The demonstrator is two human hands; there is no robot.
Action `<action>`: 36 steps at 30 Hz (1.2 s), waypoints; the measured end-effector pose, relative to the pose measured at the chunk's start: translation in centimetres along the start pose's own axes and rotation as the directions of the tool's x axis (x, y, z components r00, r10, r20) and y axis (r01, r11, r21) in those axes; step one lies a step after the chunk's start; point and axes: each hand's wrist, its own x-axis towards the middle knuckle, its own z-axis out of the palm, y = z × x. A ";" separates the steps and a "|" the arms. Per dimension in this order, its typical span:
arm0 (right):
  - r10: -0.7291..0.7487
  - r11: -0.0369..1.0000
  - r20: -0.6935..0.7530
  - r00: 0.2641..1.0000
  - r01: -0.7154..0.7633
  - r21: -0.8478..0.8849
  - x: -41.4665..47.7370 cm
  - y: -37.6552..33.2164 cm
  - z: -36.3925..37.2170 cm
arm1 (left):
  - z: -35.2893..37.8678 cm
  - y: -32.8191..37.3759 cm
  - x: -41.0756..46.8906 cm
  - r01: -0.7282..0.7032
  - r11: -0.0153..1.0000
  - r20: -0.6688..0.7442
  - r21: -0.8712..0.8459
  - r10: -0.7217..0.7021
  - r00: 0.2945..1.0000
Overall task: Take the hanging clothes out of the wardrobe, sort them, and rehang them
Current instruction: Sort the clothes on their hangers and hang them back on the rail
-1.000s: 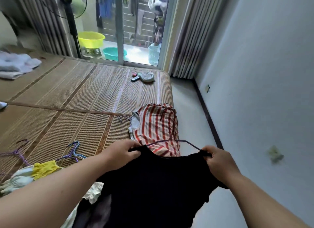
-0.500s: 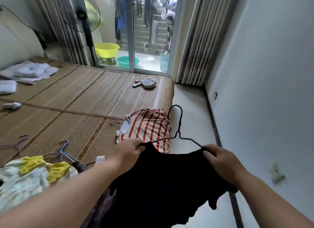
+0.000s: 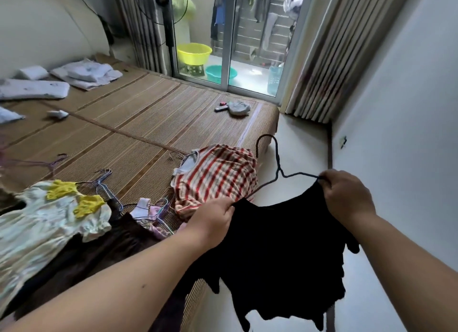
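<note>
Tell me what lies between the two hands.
Head view: the black top, held from left hand to right hand, with a dark wire hanger rising above its neckline.

One head-worn wide view, perhaps standing, looks forward-down: left hand (image 3: 213, 222), right hand (image 3: 347, 198) near; bed (image 3: 138, 128) left, glass door (image 3: 260, 47) far.

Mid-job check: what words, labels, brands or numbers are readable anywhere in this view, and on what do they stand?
No text can be read anywhere in this view.
Black fabric garment: no tag or print shows.
Red-and-white striped top: stripes only, no lettering.
Small dark device at the far end of the woven straw mat: too small and blurred to show any marking.
Small wall fitting: too small to read.
</note>
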 end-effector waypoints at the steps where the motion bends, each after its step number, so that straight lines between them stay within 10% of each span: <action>1: -0.007 1.000 -0.005 1.000 0.007 -0.014 0.8 -0.3 0.4 | 0.1 -0.3 0.5 0.021 0.999 0.003 0.026 -0.021 1.000; 9: -0.038 0.994 0.152 0.988 0.053 -0.093 9.8 -3.2 5.3 | -0.5 -4.5 7.1 0.167 0.944 0.101 0.285 -0.203 0.974; 25: -0.122 0.985 0.272 0.955 0.151 -0.089 31.6 -8.1 15.0 | -3.5 -10.1 26.0 0.473 0.875 0.042 0.098 -0.479 0.877; 36: -0.419 0.864 0.506 0.754 0.503 -0.034 47.6 -14.6 32.0 | -2.3 -18.1 36.6 0.698 0.716 -0.067 0.036 -0.695 0.716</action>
